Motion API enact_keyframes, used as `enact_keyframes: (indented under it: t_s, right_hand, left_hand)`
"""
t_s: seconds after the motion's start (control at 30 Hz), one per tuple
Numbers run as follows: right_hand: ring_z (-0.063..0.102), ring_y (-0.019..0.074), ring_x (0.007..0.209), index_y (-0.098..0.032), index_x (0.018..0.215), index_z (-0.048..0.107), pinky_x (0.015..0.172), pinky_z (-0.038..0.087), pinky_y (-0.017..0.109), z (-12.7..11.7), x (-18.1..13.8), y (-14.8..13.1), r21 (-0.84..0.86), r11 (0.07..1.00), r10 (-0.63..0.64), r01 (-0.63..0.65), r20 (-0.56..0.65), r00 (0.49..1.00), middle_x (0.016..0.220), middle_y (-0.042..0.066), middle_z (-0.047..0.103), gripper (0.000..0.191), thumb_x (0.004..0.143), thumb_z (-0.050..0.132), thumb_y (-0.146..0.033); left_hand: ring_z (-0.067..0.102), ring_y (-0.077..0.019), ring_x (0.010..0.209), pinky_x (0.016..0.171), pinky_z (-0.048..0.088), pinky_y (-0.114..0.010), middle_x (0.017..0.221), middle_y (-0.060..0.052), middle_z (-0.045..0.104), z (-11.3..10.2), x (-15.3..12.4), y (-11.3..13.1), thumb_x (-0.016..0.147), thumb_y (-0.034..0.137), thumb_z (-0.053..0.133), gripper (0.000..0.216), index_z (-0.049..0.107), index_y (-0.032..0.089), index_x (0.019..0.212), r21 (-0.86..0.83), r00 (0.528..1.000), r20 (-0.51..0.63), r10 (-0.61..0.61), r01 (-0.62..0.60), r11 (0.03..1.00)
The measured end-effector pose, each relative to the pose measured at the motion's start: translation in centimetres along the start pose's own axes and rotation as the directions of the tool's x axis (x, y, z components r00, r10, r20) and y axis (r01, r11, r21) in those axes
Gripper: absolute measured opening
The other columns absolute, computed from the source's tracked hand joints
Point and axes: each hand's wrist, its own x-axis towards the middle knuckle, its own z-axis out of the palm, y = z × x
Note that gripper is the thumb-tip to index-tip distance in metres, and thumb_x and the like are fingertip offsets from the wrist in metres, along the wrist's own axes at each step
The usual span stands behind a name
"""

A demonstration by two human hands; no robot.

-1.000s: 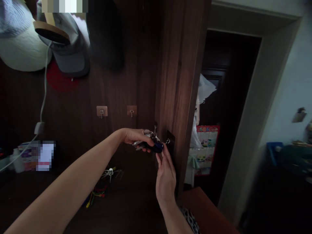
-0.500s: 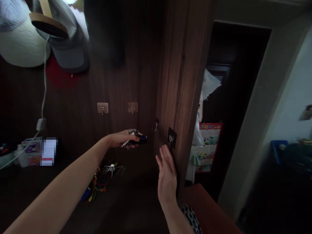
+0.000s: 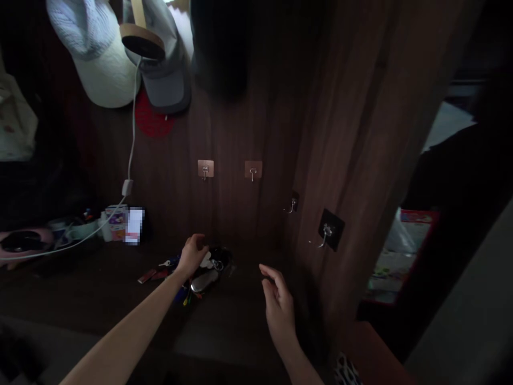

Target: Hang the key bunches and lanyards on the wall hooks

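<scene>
Metal key bunch (image 3: 204,280) | partly hidden by left hand (image 3: 193,255) | right hand (image 3: 278,307) empty

The tall dark brown wood-grain panel (image 3: 352,133) looks like smooth laminate with a soft satin sheen. Two tan square adhesive plates (image 3: 206,169) are matt, each carrying a small shiny metal hook, and a black square plate (image 3: 331,229) holds a brighter, chrome-like hook (image 3: 327,233). The pale cap (image 3: 100,75) is matt woven cloth; the grey cap (image 3: 164,88) is matt cloth too. The white cable (image 3: 132,139) has a smooth plastic sheath. On the dark, dull bench (image 3: 236,315), a silver oval key holder (image 3: 204,280) gleams like polished metal, and small red tags (image 3: 147,276) look like plastic.
</scene>
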Motion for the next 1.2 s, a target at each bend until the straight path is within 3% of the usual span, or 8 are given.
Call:
enact_keyframes:
  t_s: [0.13, 0.3, 0.43, 0.63, 0.77, 0.87, 0.97, 1.2]
  right_hand:
    - [0.056, 0.0204, 0.102, -0.023, 0.102, 0.061, 0.083, 0.048, 0.035, 1.1, 1.5, 1.0, -0.067, 0.997, -0.022, 0.030, 0.112, 0.993, 0.108, 0.007, 0.062, 0.027, 0.081, 0.044, -0.027]
    - [0.056, 0.0219, 0.101, -0.023, 0.101, 0.061, 0.088, 0.046, 0.040, 2.6, 3.2, 3.8, -0.189, 0.979, -0.034, 0.076, 0.215, 0.976, 0.105, 0.006, 0.062, 0.029, 0.076, 0.047, -0.024]
    - [0.056, 0.0222, 0.102, -0.022, 0.103, 0.060, 0.092, 0.043, 0.042, 3.5, 3.4, 5.3, -0.250, 0.962, -0.062, 0.112, 0.201, 0.978, 0.104, 0.006, 0.062, 0.029, 0.078, 0.044, -0.024]
    - [0.055, 0.0219, 0.104, -0.023, 0.107, 0.059, 0.093, 0.042, 0.041, 3.9, 2.9, 5.4, -0.360, 0.914, -0.091, 0.189, 0.272, 0.958, 0.107, 0.007, 0.062, 0.032, 0.079, 0.044, -0.021]
    - [0.048, 0.0217, 0.115, -0.026, 0.116, 0.056, 0.097, 0.038, 0.042, 5.4, 3.6, 5.2, -0.422, 0.867, -0.095, 0.265, 0.382, 0.919, 0.121, 0.005, 0.057, 0.036, 0.082, 0.045, -0.025]
    - [0.039, 0.0227, 0.125, -0.029, 0.124, 0.050, 0.101, 0.033, 0.043, 7.1, 4.2, 5.1, -0.435, 0.835, -0.078, 0.338, 0.513, 0.855, 0.132, 0.004, 0.049, 0.040, 0.084, 0.046, -0.034]
    - [0.038, 0.0235, 0.127, -0.033, 0.123, 0.050, 0.101, 0.030, 0.046, 8.1, 4.5, 5.1, -0.434, 0.812, -0.060, 0.390, 0.603, 0.796, 0.134, 0.003, 0.048, 0.039, 0.086, 0.044, -0.041]
    - [0.050, 0.0235, 0.112, -0.026, 0.090, 0.067, 0.097, 0.028, 0.047, 6.6, 5.1, 5.3, -0.602, 0.704, -0.067, 0.377, 0.472, 0.879, 0.113, 0.004, 0.063, 0.025, 0.087, 0.043, -0.031]
  left_hand:
    - [0.052, -0.0235, 0.108, 0.093, 0.040, -0.036, 0.112, -0.010, 0.058, -3.6, -1.4, -3.3, 0.078, 0.030, 0.045, 0.034, 0.058, 0.018, 0.108, 0.224, 1.000, -0.023, -0.021, 0.026, 0.974]
    - [0.036, -0.0316, 0.127, 0.102, 0.026, -0.049, 0.132, -0.012, 0.048, -5.5, -4.7, -7.1, 0.080, 0.053, 0.041, 0.057, 0.046, 0.024, 0.128, 0.488, 0.971, 0.041, -0.236, 0.186, 0.853]
    - [0.030, -0.0293, 0.131, 0.103, 0.024, -0.047, 0.139, -0.011, 0.041, -3.9, -5.1, -7.1, 0.081, 0.058, 0.033, 0.066, 0.030, 0.025, 0.138, 0.458, 0.964, 0.193, -0.185, 0.078, 0.886]
    - [0.014, -0.0349, 0.136, 0.105, 0.016, -0.053, 0.147, -0.014, 0.025, -0.3, -3.3, -4.9, 0.068, 0.072, 0.043, 0.086, 0.029, 0.026, 0.139, 0.452, 0.955, 0.257, -0.146, 0.015, 0.892]
    - [0.006, -0.0334, 0.137, 0.107, 0.011, -0.054, 0.150, -0.010, 0.016, 0.4, -3.2, -4.0, 0.064, 0.070, 0.051, 0.088, 0.027, 0.030, 0.139, 0.352, 0.936, 0.348, 0.048, -0.178, 0.919]
    - [0.007, -0.0295, 0.138, 0.108, 0.009, -0.052, 0.149, -0.002, 0.022, 0.1, -3.5, -3.6, 0.070, 0.066, 0.050, 0.068, 0.041, 0.037, 0.131, 0.221, 0.858, 0.461, 0.227, -0.359, 0.907]
    - [0.016, -0.0252, 0.137, 0.109, 0.010, -0.051, 0.144, 0.002, 0.033, -0.3, -3.5, -3.3, 0.083, 0.057, 0.037, 0.044, 0.055, 0.038, 0.118, 0.121, 0.824, 0.495, 0.276, -0.380, 0.917]
    - [0.037, -0.0222, 0.126, 0.109, 0.010, -0.049, 0.113, -0.001, 0.063, -0.5, -3.2, -3.5, 0.087, 0.046, 0.037, 0.035, 0.063, 0.027, 0.099, 0.213, 0.949, 0.268, 0.167, -0.228, 0.950]
